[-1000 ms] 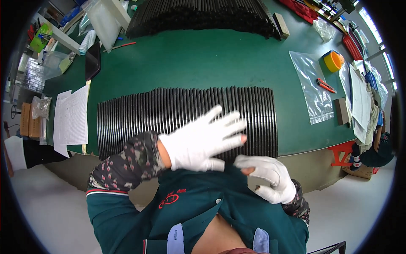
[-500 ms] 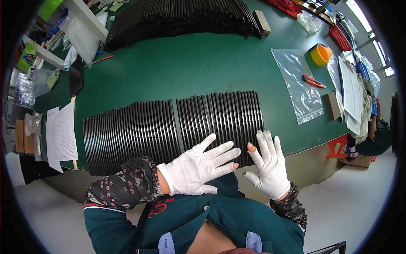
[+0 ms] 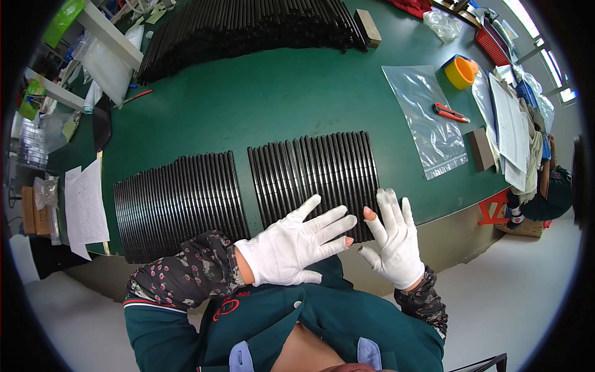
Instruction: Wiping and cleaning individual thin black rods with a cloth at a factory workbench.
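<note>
Slim glossy black rods lie side by side in two flat rows near the table's front edge. Over the near ends of the right row of rods (image 3: 313, 173) rests my left hand (image 3: 291, 242), in a white glove, fingers spread flat. My right hand (image 3: 395, 245), gloved likewise, lies along that row's right edge with its fingers extended and the thumb apart. Bare fingertips poke out of both gloves. The left row of rods (image 3: 180, 204) is separated by a strip of green tabletop, and neither hand touches it.
A large pile of black rods (image 3: 248, 34) lies at the far side, with a block (image 3: 368, 28) at its right end. On the right are a clear plastic bag (image 3: 427, 124), a red utility knife (image 3: 450, 113), a yellow tape roll (image 3: 459, 73) and a brown block (image 3: 480, 149). Paper sheets (image 3: 87, 204) lie left.
The gap between the left and right rows has widened. The narrow split inside the right row has closed up. Both hands keep nearly the same pose, and the view has shifted slightly.
</note>
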`<act>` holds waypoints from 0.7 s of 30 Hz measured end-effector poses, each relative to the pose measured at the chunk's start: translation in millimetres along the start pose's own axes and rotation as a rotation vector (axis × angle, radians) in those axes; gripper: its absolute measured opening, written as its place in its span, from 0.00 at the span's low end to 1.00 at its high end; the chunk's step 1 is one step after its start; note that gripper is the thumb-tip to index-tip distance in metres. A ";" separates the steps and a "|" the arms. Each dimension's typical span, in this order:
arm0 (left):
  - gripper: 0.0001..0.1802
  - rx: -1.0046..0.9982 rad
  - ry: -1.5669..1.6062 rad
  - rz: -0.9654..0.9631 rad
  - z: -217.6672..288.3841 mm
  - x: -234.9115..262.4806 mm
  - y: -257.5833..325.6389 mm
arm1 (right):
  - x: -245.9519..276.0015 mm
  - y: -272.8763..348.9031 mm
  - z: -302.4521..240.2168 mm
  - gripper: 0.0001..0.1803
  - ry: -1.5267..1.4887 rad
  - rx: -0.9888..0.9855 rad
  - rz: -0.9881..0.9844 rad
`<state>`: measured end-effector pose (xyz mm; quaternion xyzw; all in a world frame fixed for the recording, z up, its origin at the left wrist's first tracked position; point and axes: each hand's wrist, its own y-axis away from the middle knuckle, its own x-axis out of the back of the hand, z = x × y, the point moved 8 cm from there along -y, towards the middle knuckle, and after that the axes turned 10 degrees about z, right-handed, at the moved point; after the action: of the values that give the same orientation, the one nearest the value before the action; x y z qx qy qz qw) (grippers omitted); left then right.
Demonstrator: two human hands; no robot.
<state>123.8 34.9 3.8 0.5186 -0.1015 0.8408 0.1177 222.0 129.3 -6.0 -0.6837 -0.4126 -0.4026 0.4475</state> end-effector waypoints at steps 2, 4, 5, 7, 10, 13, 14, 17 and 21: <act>0.44 -0.016 0.000 0.024 1.9 1.9 -3.9 | 2.0 1.6 2.7 0.47 -0.008 -0.008 0.018; 0.43 -0.030 0.001 0.049 3.4 2.4 -7.5 | 1.7 3.3 5.6 0.47 -0.006 -0.011 0.027; 0.44 -0.027 0.004 0.032 3.0 0.0 -8.8 | 2.2 3.9 7.1 0.46 -0.001 -0.015 0.037; 0.45 -0.029 0.008 0.012 3.0 -1.9 -10.7 | 4.1 4.7 9.0 0.46 0.001 -0.018 0.039; 0.46 -0.037 0.002 0.015 3.7 -2.5 -12.8 | 4.4 4.9 10.9 0.44 0.004 -0.020 0.041; 0.45 -0.036 0.001 0.016 3.2 -1.5 -13.7 | 3.5 5.3 10.9 0.43 -0.001 -0.023 0.052; 0.45 -0.038 0.002 0.017 3.3 -0.9 -13.6 | 4.0 5.2 10.4 0.43 -0.008 -0.022 0.062; 0.45 -0.043 0.005 0.022 3.5 -0.6 -13.4 | 4.9 5.2 9.1 0.43 -0.003 -0.025 0.064; 0.44 -0.035 0.008 0.023 3.6 1.0 -12.6 | 5.3 4.5 9.2 0.44 -0.001 -0.020 0.072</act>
<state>130.3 46.0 6.9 0.5117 -0.1217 0.8423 0.1178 229.6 137.9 -5.0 -0.7028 -0.3839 -0.3898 0.4547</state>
